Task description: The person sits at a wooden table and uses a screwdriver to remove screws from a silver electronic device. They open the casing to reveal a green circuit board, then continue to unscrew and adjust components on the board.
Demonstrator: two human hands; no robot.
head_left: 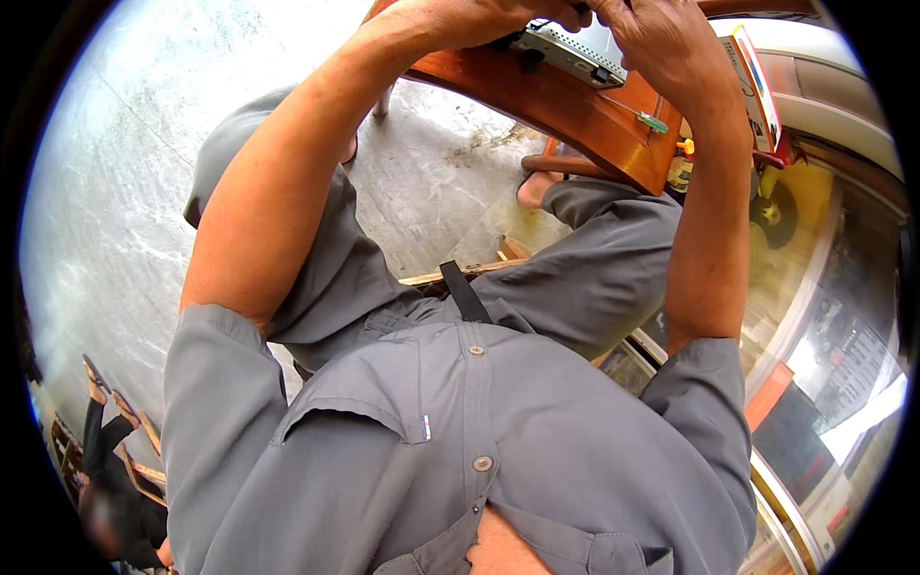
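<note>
A silver metal device box (572, 56) with a perforated casing lies on the brown wooden table (522, 101) at the top edge of the view. My left hand (484, 19) is over the box's left part, its fingers curled toward the middle. From the other side my right hand (666, 43) reaches over the box's right end, fingers pressed together near the left fingertips. The picture's edge cuts off both sets of fingertips, so what they grip cannot be made out. Close to my right wrist, a small tool with a green handle (653, 122) rests on the tabletop.
To the right stand a white and orange box (757, 86), a yellow-capped bottle (682, 158) and a glass-fronted cabinet (815, 316). My legs straddle a spot before the table's curved edge. Another person (120, 479) sits at the lower left.
</note>
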